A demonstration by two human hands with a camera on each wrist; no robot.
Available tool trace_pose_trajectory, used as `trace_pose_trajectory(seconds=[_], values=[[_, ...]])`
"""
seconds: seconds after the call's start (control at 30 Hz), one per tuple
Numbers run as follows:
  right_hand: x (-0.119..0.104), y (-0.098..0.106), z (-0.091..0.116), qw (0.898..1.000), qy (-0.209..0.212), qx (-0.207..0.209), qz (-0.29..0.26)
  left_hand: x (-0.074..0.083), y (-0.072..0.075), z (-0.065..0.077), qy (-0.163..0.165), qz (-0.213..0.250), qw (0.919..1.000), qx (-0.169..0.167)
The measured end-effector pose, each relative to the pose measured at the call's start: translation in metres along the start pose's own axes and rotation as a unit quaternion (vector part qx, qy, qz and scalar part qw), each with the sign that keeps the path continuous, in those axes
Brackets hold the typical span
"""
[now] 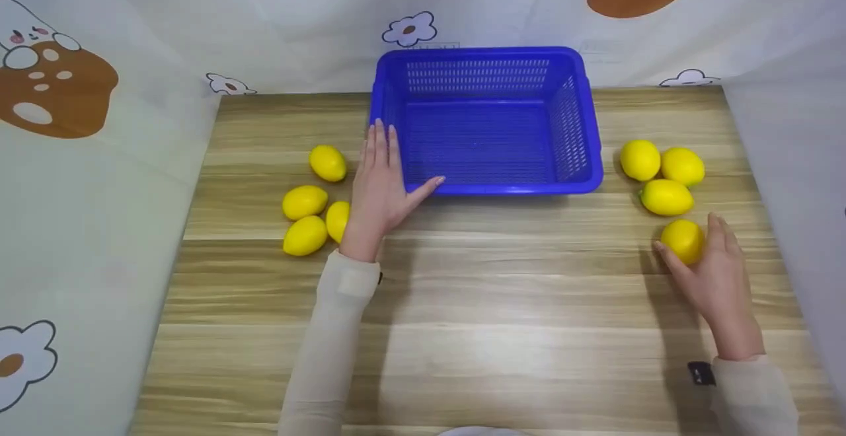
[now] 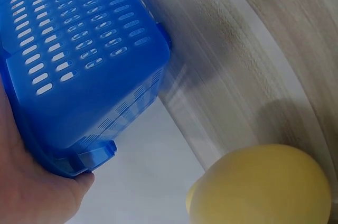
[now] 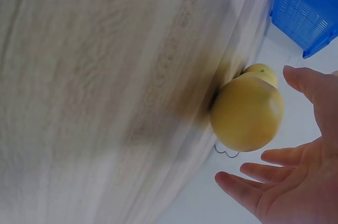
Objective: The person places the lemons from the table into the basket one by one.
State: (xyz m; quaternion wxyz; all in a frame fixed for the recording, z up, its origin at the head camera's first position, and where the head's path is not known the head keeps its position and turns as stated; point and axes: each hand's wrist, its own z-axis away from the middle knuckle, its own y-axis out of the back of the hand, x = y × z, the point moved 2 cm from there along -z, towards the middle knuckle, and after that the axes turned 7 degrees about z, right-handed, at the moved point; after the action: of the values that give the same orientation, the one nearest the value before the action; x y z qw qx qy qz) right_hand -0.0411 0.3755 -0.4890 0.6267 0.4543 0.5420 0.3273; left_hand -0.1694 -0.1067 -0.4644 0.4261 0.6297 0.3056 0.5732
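Note:
A blue plastic basket (image 1: 489, 187) with slotted walls stands upright against the back wall. My left hand (image 1: 381, 191) rests on its front-left rim, fingers straight along the left side and thumb over the front edge. On the right, my right hand (image 1: 717, 281) is spread around the nearest yellow lemon (image 1: 683, 241). The right wrist view shows that hand (image 3: 296, 176) with its fingers apart and a gap between them and the lemon (image 3: 247, 113). Behind it lie three more lemons (image 1: 667, 197) in a cluster.
Left of the basket lie several lemons (image 1: 305, 236), one partly hidden by my left wrist. In the left wrist view, a lemon (image 2: 264, 187) looms close below the basket. The wood-grain table (image 1: 489, 304) is bounded by a printed cloth (image 1: 317, 26) at the back and sides.

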Motion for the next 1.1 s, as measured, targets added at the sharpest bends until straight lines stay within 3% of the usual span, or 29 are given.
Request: trace_pose_trajectory(seconds=[0.8,1.1], values=[[-0.001,-0.014,-0.009,0.999,-0.021,-0.043,-0.003,0.001,-0.001,0.000,-0.001,-0.010,0.9999,0.002],[-0.002,-0.016,-0.008,0.999,-0.026,-0.026,-0.027,0.001,0.000,0.000,-0.005,0.001,1.0000,0.005]])
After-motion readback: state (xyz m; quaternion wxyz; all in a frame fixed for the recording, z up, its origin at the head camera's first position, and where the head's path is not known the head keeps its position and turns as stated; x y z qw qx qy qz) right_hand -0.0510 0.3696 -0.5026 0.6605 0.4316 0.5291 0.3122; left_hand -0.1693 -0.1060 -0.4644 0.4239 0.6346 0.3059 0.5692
